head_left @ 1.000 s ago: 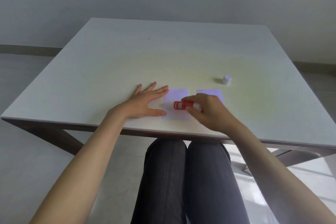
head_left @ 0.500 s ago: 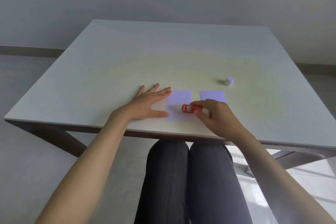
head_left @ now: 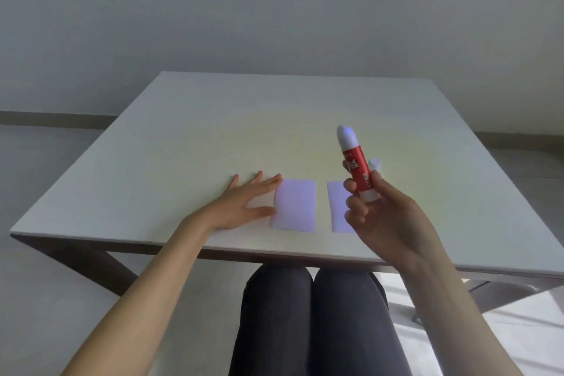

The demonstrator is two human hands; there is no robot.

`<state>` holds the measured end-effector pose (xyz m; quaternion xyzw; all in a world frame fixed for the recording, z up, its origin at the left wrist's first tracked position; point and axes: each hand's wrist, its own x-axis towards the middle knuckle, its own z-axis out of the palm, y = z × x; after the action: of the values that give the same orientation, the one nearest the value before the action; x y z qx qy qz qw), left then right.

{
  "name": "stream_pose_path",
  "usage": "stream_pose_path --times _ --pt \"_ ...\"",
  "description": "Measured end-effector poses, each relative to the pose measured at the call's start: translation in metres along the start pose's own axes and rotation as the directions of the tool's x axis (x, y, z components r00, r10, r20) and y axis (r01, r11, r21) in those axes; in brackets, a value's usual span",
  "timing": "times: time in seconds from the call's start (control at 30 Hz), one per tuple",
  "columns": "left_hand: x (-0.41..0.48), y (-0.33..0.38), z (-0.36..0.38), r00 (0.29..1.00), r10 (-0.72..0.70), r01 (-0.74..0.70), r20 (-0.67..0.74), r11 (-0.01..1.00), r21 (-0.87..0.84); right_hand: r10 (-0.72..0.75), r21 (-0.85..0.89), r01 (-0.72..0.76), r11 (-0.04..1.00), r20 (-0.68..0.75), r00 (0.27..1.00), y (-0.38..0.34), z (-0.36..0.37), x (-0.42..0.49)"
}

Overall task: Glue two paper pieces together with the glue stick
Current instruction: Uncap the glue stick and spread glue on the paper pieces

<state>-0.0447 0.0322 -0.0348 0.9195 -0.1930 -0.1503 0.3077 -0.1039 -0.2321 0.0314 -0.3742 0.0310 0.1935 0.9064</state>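
Observation:
Two pale lilac paper pieces lie side by side near the table's front edge. The left paper (head_left: 295, 205) is fully visible; the right paper (head_left: 338, 206) is partly hidden behind my right hand. My left hand (head_left: 241, 206) lies flat on the table, fingertips and thumb touching the left paper's left edge. My right hand (head_left: 386, 220) is raised above the table and holds a red glue stick (head_left: 355, 165) upright, its white glue tip uncovered and pointing up.
The white cap (head_left: 374, 163) of the glue stick stands on the white table (head_left: 189, 143) just behind the raised stick. My legs in dark trousers show below the table's front edge. A grey wall is behind the table.
My right hand has lifted the glue stick off the left paper, moved it right and turned it upright. My left hand stays flat at the paper's edge. The view has tilted up.

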Motion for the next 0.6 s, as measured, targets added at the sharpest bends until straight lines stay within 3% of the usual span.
stream_pose_path --times 0.07,0.2,0.4,0.5,0.6 --pt "-0.003 0.008 -0.003 0.993 -0.035 0.013 -0.109 0.981 -0.193 0.023 0.122 -0.029 0.992 0.053 0.998 0.011 0.004 -0.004" --pt "-0.013 0.048 -0.001 0.936 -0.08 -0.111 -0.342 0.856 -0.505 0.075 0.107 -0.075 0.991 0.0 0.997 0.048 0.01 -0.005" --pt "-0.022 0.082 0.024 0.879 -0.157 -0.147 -0.449 0.809 -0.57 0.086 0.078 -0.083 0.994 -0.031 0.996 0.082 0.015 -0.004" --pt "-0.022 0.085 0.017 0.825 -0.202 -0.179 -0.527 0.792 -0.584 -0.002 -0.227 -0.016 0.974 -0.082 0.997 0.078 0.014 -0.009" --pt "-0.009 0.077 -0.013 0.692 -0.246 -0.173 -0.679 0.856 -0.486 -0.143 -0.579 0.036 0.814 -0.14 0.98 0.071 0.008 -0.015"
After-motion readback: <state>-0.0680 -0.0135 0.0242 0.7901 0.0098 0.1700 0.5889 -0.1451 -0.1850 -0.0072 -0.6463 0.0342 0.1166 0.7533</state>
